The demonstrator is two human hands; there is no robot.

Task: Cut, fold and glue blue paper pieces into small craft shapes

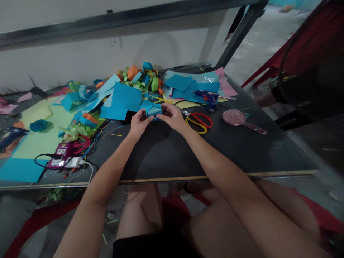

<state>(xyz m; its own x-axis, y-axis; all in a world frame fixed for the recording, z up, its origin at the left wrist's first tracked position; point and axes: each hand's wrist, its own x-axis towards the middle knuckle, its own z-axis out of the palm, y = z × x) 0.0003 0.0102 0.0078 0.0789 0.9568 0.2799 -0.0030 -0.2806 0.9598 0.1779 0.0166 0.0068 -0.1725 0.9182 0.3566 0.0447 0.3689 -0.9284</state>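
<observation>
A small folded blue paper piece [154, 110] is held between both hands above the middle of the dark table. My left hand [140, 123] grips its left side, thumb on the near edge and fingers curled. On its right side, my right hand [172, 116] pinches it with the thumb in front and the fingers behind. Blue paper sheets [126, 96] lie just behind and left of my left hand. Scissors with red and yellow handles [200, 122] rest right of my right hand.
Colourful folded paper pieces [145, 77] are heaped at the back. A pink hairbrush [236, 118] and a blue glue gun [211, 98] lie to the right. At the left are a purple power strip [61, 154] with cables, another glue gun [12, 136] and yellow-green sheets [32, 143].
</observation>
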